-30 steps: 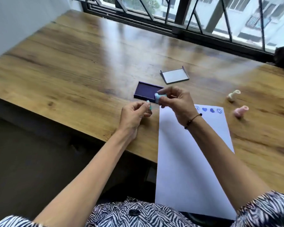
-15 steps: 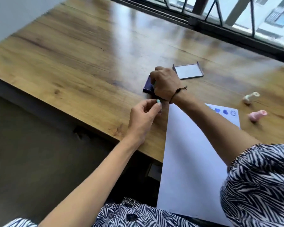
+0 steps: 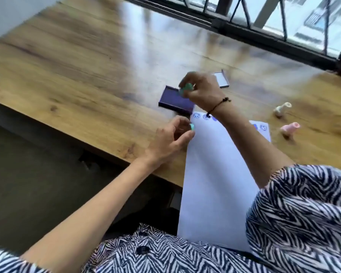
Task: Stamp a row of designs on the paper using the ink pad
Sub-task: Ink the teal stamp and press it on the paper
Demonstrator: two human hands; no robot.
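A purple ink pad lies open on the wooden table. My right hand holds a small teal stamp just over the pad's far right part. My left hand rests at the paper's left edge, pinching a small teal cap. The white paper runs from the pad toward me and hangs over the table edge. A row of blue stamped designs lines its top; my right forearm hides the middle of the row.
The ink pad's lid lies just beyond my right hand. A cream stamp and a pink stamp lie on their sides right of the paper. A barred window runs along the far table edge.
My right hand has lifted off the ink pad with the teal stamp now visible in its fingers. The camera has shifted, and more stamped designs show at the paper's top left.
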